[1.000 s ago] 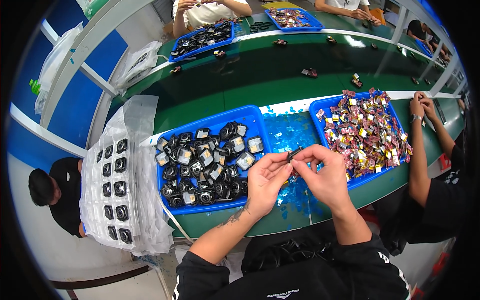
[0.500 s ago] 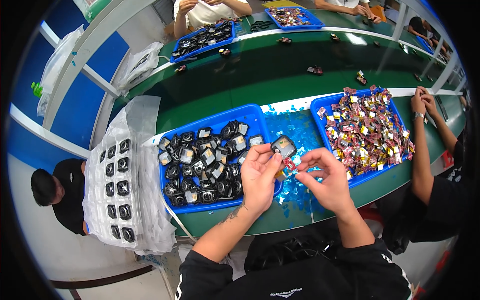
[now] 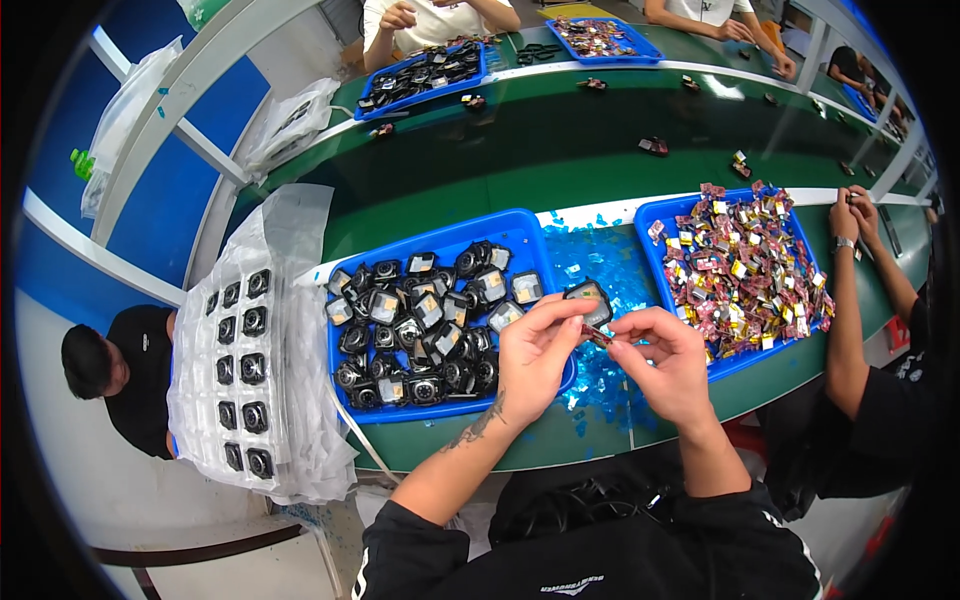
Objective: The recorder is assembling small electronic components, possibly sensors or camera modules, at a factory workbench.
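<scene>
My left hand [image 3: 537, 362] grips a small black casing [image 3: 588, 293] with a grey inner face, tilted up above the fingertips. A small dark-red circuit board [image 3: 598, 336] sits just below the casing, between the fingertips of both hands. The thumb and fingers of my right hand [image 3: 664, 364] are pinched together at its right end. Whether the board is joined to the casing is hidden by the fingers. To the left, a blue tray [image 3: 528, 232] holds a heap of similar black casings [image 3: 420, 320].
Blue film scraps [image 3: 590, 262] cover the bench between the trays. A second blue tray [image 3: 652, 218] at right is heaped with red circuit boards [image 3: 745, 270]. Casings fill a clear plastic sheet [image 3: 190, 400] at far left. Beyond runs a green belt [image 3: 560, 150] with scattered parts. A co-worker's arms [image 3: 850, 320] are at right.
My right hand has moved in toward the left, its fingers closing on the red board. The casing has tilted, and the whole view has shifted slightly.
</scene>
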Available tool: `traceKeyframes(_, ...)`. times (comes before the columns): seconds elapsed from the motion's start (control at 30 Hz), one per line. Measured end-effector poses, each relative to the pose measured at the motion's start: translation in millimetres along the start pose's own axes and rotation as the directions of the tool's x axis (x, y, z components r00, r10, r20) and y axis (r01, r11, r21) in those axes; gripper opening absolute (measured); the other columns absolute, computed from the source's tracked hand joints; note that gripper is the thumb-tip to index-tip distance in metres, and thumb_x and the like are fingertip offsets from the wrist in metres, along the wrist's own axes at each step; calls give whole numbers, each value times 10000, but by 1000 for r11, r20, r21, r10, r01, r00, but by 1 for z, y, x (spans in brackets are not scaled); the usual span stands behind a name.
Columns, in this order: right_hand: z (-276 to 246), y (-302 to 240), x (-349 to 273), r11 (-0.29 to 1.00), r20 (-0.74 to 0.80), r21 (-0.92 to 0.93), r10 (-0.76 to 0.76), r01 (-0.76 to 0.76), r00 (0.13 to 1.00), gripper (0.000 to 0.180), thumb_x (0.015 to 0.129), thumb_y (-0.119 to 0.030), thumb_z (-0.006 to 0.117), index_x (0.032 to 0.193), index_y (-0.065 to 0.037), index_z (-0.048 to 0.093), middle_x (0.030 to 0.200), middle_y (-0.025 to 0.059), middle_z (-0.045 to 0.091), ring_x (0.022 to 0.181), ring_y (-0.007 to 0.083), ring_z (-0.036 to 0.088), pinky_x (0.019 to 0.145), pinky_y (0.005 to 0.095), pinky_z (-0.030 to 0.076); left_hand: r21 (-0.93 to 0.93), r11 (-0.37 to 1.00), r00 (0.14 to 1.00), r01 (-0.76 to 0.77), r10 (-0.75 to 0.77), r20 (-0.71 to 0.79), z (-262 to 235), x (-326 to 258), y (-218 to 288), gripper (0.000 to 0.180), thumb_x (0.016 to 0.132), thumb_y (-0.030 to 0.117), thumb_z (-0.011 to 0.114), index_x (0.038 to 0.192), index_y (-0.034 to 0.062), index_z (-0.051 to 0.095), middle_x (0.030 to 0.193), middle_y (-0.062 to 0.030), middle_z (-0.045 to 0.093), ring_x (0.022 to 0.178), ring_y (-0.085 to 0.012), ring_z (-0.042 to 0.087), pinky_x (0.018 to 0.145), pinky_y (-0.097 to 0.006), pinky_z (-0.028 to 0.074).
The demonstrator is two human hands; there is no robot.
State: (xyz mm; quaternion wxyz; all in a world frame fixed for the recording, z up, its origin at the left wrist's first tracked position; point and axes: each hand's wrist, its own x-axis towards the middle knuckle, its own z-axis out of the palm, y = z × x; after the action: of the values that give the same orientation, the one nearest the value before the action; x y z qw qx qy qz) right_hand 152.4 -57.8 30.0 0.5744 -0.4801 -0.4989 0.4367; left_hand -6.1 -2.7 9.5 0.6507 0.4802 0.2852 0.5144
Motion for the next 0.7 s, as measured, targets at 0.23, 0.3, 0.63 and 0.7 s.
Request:
traceKeyframes(0.23, -7, -6, 3, 927, 121, -304, -192, 221, 974, 107, 802, 43, 687, 897, -5, 697, 914, 106, 660, 797, 174, 674, 687, 265, 576, 15, 994, 990, 105, -106, 95, -3, 1, 1, 206, 935, -1, 567, 1114, -73, 638, 1054, -107, 652, 902, -146, 658, 811, -263, 545)
traceKeyframes(0.3, -13, -2, 4, 850, 227, -357, -323, 387, 919, 111, 799, 49, 682, 897, -4, 684, 902, 109, 654, 799, 178, 668, 649, 272, 567, 9, 992, 986, 129, -129, 109, -4, 1, -1, 204, 934, -2, 567, 1111, -71, 643, 1086, -105, 635, 921, -147, 653, 813, -258, 541)
traceKeyframes(0.63, -16, 8, -3, 964, 83, 254, 64, -83, 995, 84, 923, 33, 569, 1006, 40, 566, 942, 83, 638, 850, 110, 638, 744, 246, 542, 147, 987, 960, 63, -100, 261, 0, 0, 10, 348, 846, -132, 608, 1188, -74, 620, 1232, -132, 539, 1148, -208, 572, 958, -283, 509)
traceKeyframes(0.7, -16, 1, -1, 964, 71, 258, 50, -67, 996, 87, 920, 30, 576, 1006, 42, 566, 933, 83, 640, 839, 113, 644, 741, 247, 545, 209, 976, 965, 62, -112, 237, -1, -1, 9, 308, 843, -114, 629, 1149, -75, 644, 1252, -142, 528, 1116, -200, 586, 955, -275, 508)
